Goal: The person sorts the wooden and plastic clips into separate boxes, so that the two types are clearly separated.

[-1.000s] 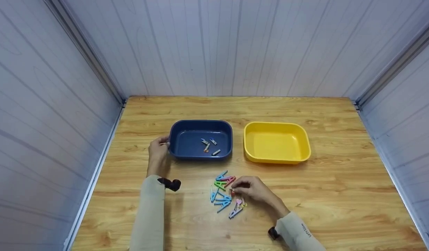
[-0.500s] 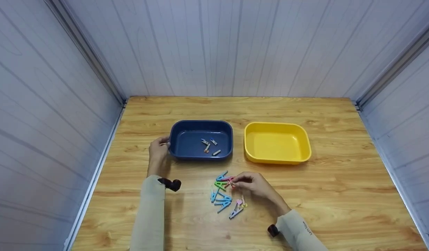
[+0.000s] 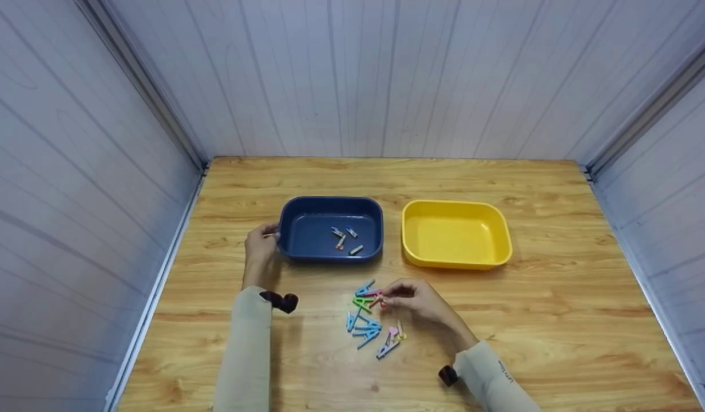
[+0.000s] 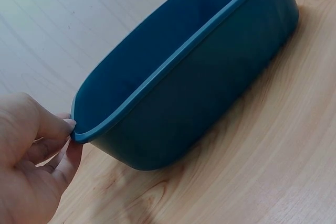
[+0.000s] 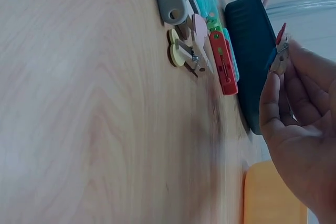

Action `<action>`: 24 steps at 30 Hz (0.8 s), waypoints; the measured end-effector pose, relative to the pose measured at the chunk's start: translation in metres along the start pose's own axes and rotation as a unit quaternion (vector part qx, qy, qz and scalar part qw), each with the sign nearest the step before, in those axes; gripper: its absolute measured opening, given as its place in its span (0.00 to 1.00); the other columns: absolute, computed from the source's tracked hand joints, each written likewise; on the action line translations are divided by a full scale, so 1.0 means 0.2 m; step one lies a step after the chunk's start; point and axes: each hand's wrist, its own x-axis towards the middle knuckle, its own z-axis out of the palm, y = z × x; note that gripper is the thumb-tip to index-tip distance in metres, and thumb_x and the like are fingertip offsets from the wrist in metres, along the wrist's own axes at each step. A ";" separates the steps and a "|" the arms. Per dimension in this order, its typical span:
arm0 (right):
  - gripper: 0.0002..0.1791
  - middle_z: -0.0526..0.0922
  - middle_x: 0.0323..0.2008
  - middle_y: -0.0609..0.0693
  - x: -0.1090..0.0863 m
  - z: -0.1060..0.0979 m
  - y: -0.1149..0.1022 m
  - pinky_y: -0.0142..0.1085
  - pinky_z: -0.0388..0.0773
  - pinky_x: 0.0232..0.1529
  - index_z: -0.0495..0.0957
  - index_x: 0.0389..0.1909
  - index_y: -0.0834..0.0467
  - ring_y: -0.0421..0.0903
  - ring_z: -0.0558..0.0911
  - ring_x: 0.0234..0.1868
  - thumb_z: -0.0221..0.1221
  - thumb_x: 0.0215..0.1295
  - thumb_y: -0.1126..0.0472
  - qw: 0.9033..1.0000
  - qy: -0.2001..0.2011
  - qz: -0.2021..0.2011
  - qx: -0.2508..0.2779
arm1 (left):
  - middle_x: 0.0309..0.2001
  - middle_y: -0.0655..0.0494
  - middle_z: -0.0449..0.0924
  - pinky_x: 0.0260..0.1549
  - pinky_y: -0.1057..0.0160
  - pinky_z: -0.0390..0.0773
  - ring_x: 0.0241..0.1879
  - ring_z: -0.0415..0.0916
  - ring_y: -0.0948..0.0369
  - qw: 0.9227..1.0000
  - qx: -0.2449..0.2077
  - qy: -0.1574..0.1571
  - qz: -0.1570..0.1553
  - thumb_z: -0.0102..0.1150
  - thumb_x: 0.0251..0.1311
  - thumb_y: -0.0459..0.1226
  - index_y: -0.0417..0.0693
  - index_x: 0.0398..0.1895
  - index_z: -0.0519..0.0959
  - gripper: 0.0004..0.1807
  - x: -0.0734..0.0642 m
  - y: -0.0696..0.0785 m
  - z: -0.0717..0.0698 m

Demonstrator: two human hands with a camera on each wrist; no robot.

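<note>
My left hand (image 3: 260, 254) pinches the left end of a dark blue bin's rim (image 4: 163, 74) between thumb and fingers. Inside that bin lie several small wooden clothespins (image 3: 338, 232). Over the right side of a loose pile, my right hand (image 3: 418, 300) holds a small wooden clothespin (image 5: 282, 56) with a red piece on it, pinched between thumb and fingertips, above the table. The pile has light blue clothespins (image 3: 367, 327), a green clothespin (image 3: 362, 301), a red clothespin (image 5: 224, 62), a greyish-lilac clothespin (image 3: 388, 349) and small wooden clothespins with pink and yellow ornaments (image 5: 176, 48).
A yellow bin (image 3: 456, 264) stands to the right of the blue one, with a narrow gap between them. Both rest on a wood-grain table (image 3: 558, 320). Pale panel walls (image 3: 352, 80) enclose the table at the back and on both sides.
My right hand has picked up the small wooden clothespin from the pile and moved it slightly away from me, towards the bins. The left hand stays at the blue bin's rim.
</note>
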 end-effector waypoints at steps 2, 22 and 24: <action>0.13 0.83 0.44 0.62 0.01 0.00 0.02 0.29 0.75 0.48 0.80 0.45 0.68 0.46 0.81 0.45 0.62 0.61 0.66 1.000 0.000 -0.007 -0.005 | 0.53 0.45 0.76 0.48 0.63 0.73 0.51 0.72 0.54 1.000 0.008 0.001 0.007 0.47 0.66 0.29 0.42 0.57 0.76 0.17 0.00 0.00 0.00; 0.10 0.84 0.40 0.49 0.03 0.05 0.19 0.30 0.76 0.42 0.83 0.43 0.57 0.41 0.79 0.40 0.63 0.59 0.65 0.993 -0.024 0.028 -0.115 | 0.51 0.46 0.75 0.47 0.63 0.73 0.50 0.72 0.55 0.999 -0.031 0.006 -0.009 0.47 0.66 0.27 0.42 0.55 0.77 0.17 0.00 0.00 0.01; 0.11 0.84 0.40 0.49 0.03 0.06 0.19 0.31 0.75 0.42 0.83 0.43 0.57 0.41 0.78 0.40 0.63 0.59 0.66 0.991 -0.030 0.024 -0.124 | 0.51 0.46 0.75 0.47 0.64 0.73 0.50 0.72 0.55 0.999 -0.035 0.006 -0.012 0.47 0.66 0.27 0.42 0.55 0.77 0.17 0.00 0.00 0.01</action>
